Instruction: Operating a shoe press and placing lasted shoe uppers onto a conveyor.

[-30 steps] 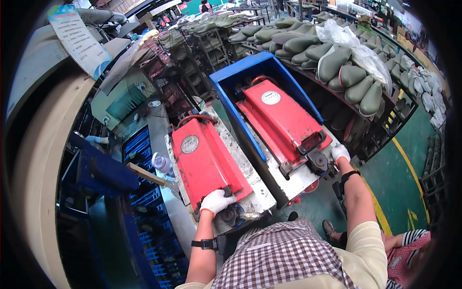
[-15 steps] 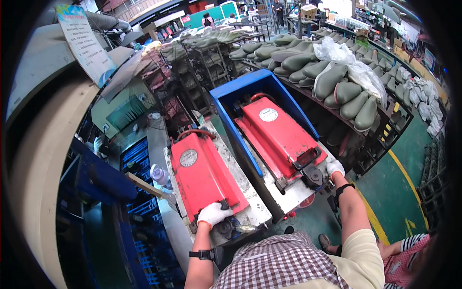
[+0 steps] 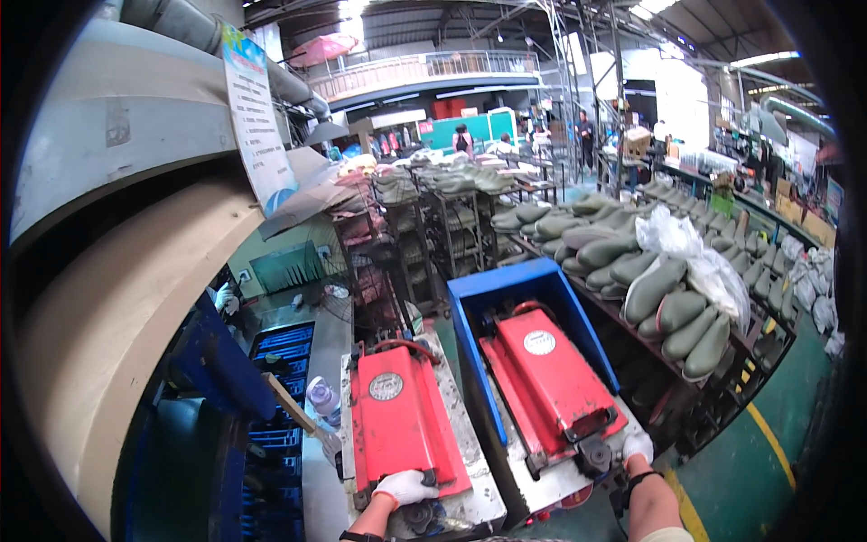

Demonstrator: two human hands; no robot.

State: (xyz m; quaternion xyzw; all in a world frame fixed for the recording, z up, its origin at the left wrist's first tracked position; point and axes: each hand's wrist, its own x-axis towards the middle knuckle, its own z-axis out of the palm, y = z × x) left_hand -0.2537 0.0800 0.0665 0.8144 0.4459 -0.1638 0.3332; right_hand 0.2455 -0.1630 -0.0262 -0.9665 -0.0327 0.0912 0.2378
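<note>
Two red machine covers stand side by side on pale worn bases. My left hand (image 3: 406,486), in a white glove, is closed round the black handle at the near edge of the left red cover (image 3: 397,415). A dark round knob (image 3: 418,516) sits just below it. At the near right corner of the right machine, my right hand (image 3: 638,447), also gloved, has its fingers curled; what they hold is hidden. Close by are a black knob (image 3: 594,456) and the right red cover (image 3: 553,375), shut down with its black handle (image 3: 591,423) facing me. A blue hood (image 3: 506,282) surrounds its far part.
Racks of grey-green boot-shaped forms (image 3: 655,289), partly under clear plastic (image 3: 670,233), stand at the right. A plastic bottle (image 3: 322,397) is on the left bench. A pale overhang (image 3: 135,298) fills the left side. People (image 3: 582,135) are far back.
My view has tilted up, so the machines sit lower in the picture and more of the hall shows. Both hands stay at the same machine parts.
</note>
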